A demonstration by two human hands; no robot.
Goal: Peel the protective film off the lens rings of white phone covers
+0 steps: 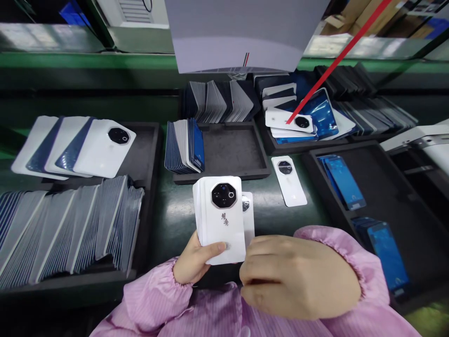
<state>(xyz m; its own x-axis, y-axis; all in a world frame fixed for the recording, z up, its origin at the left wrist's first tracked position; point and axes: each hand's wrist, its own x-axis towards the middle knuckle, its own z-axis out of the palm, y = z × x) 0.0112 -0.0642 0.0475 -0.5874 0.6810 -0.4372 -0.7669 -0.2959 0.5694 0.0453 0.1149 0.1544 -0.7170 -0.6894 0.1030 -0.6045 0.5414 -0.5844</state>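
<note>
My left hand [198, 260] grips a small stack of white phone back covers [224, 238], thumb across the front one. That front cover has a black octagonal camera window and dark written characters. My right hand [294, 276] is closed just right of the stack, its back toward me and its fingertips hidden. Partly behind the stack shows another white phone back cover [249, 217]; whether my right hand holds it or it lies on the table, I cannot tell. A single white cover [289, 182] lies on the dark green table [175, 210] farther right.
At left, a black tray [142, 145] holds packed covers [87, 229] and fanned white ones [101, 145]. A middle tray [231, 150] has a blue-faced stack [185, 145]. Blue-filmed panels [345, 180] lie in the right tray [403, 187]. A red strap [340, 58] slants over the back trays.
</note>
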